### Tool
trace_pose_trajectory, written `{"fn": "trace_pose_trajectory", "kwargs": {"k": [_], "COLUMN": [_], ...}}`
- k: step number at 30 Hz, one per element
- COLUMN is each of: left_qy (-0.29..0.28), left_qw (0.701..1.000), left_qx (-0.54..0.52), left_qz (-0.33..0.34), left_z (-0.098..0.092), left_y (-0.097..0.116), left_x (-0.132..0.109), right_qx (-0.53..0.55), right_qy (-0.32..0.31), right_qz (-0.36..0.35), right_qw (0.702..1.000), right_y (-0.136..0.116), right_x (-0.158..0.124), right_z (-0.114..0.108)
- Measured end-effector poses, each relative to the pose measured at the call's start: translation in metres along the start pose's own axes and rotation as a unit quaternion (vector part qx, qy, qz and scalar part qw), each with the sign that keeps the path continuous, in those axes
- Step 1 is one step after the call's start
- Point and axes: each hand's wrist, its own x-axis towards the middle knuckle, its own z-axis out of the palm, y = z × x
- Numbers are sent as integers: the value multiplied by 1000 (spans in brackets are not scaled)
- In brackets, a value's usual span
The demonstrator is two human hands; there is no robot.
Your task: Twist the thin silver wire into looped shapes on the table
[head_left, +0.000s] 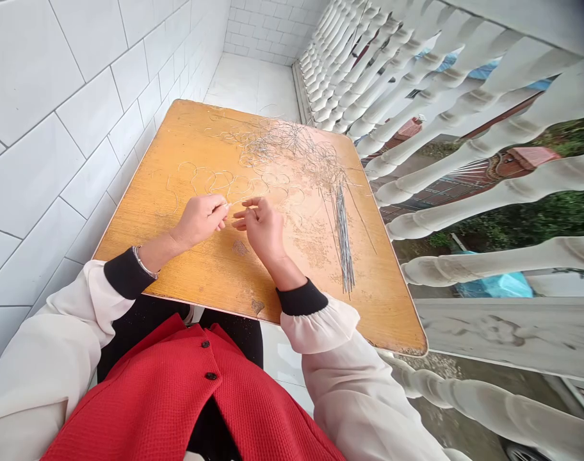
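Over the middle of the wooden table [200, 269], my left hand [203, 219] is closed in a pinch on a thin pale wire [237, 201]. Just to its right is my right hand [263, 230], its fingers bent and partly apart near the same wire; whether they hold it is too small to tell. Loose curls of wire [210, 176] spread behind both hands. A tangled heap of thin wire [287, 144] covers the far part of the tabletop. To the right of my right hand lies a bundle of straight grey wires [342, 243].
A white tiled wall [90, 115] runs along the left. White balusters [503, 182] line the right side, close to the table's edge. My knees and red garment [177, 397] are at the near edge.
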Motion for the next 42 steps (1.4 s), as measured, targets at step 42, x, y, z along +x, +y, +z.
{"fn": "trace_pose_trajectory", "kwargs": {"k": [42], "left_qy": [-154], "left_qw": [976], "left_qx": [-130], "left_qz": [-79], "left_z": [-2], "left_y": [-10], "left_x": [7], "right_qx": [157], "right_qy": [24], "right_qz": [43], "right_qw": [986], "right_y": [-17], "right_x": [-6], "right_z": [-16]}}
